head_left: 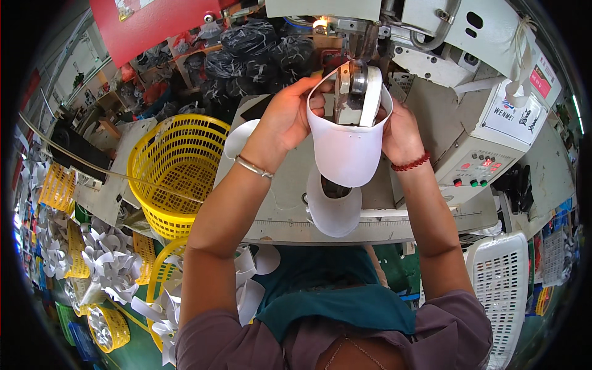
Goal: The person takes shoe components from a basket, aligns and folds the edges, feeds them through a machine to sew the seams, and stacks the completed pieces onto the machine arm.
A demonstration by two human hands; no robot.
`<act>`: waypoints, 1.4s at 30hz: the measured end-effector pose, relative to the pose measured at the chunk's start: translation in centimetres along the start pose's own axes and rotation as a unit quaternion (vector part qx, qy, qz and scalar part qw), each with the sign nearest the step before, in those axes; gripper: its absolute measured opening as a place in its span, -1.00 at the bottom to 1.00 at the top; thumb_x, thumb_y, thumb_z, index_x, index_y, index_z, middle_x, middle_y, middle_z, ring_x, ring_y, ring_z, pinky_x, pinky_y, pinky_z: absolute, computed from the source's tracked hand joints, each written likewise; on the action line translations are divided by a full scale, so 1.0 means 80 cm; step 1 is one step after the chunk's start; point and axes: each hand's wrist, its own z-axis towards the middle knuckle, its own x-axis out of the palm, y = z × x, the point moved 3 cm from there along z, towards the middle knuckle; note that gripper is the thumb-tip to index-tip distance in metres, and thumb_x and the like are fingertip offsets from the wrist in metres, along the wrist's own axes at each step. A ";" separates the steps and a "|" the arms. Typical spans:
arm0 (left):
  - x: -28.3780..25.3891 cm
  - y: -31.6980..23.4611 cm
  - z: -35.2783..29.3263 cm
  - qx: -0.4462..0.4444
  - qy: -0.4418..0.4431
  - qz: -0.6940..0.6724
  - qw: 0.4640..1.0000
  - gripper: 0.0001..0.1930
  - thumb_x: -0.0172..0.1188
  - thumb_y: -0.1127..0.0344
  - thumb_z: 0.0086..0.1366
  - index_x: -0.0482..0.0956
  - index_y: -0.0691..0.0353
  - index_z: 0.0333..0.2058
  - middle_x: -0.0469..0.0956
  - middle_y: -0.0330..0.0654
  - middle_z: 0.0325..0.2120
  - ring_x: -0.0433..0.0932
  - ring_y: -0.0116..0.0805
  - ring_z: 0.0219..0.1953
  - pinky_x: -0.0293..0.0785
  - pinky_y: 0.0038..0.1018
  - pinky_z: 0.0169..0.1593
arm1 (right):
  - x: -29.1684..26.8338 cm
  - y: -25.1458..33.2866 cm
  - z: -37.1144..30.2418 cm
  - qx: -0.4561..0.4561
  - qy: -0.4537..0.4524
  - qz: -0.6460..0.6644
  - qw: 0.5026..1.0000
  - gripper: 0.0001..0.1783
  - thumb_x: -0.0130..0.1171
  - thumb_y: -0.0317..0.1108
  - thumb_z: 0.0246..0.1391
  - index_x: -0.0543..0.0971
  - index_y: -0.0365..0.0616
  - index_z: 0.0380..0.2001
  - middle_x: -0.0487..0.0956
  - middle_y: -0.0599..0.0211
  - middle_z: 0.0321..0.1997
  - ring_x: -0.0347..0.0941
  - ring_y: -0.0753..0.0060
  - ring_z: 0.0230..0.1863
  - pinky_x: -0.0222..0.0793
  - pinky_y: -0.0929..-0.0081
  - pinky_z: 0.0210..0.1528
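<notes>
Both my hands hold a curved white shoe-upper piece (346,151) up at the metal head (353,92) of a grey machine (475,132). My left hand (288,114) grips its left edge, a silver bangle on the wrist. My right hand (399,132), with a red bead bracelet, grips the right edge. The piece wraps around the machine's head. A second white piece (333,213) lies on the machine table (277,216) just below.
A yellow basket (176,169) stands left of the table. Below it another yellow basket (161,271) holds several white pieces. More white pieces pile at the far left (105,262). A white basket (512,277) stands lower right. Black bags (253,55) heap behind.
</notes>
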 end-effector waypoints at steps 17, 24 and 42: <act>-0.094 0.126 -0.107 0.061 -0.225 0.247 0.941 -0.68 0.20 0.26 0.13 0.49 0.20 -0.13 0.54 -0.23 -0.49 0.45 -0.53 -0.51 0.38 -0.60 -0.44 | -0.158 -0.139 0.004 -0.229 0.041 -0.617 0.752 -0.72 -0.12 -0.37 0.16 0.49 -0.40 -0.27 0.55 0.00 -0.37 0.44 -0.07 -0.30 0.31 0.26 -0.16; -0.121 0.139 -0.271 0.159 -0.286 0.509 0.796 -0.84 0.07 0.50 0.09 0.54 0.30 -0.32 0.50 -0.22 -0.51 0.44 -0.51 -0.49 0.35 -0.60 -0.39 | -0.113 -0.117 -0.106 -0.291 0.004 -0.531 0.795 -0.80 -0.07 -0.44 0.13 0.50 -0.37 -0.35 0.52 0.16 -0.43 0.42 0.23 -0.45 0.32 0.36 -0.38; -0.219 0.193 -0.485 -0.103 -0.464 0.720 0.505 -0.59 0.13 0.43 -0.06 0.51 0.05 -0.13 0.33 -0.06 -0.10 0.41 0.01 -0.11 0.36 -0.23 -0.05 | -0.046 -0.439 -0.210 -0.154 0.441 -0.546 0.696 -0.47 0.10 -0.40 -0.06 0.31 -0.18 0.04 0.31 -0.01 0.11 0.27 0.13 0.12 0.24 0.30 0.09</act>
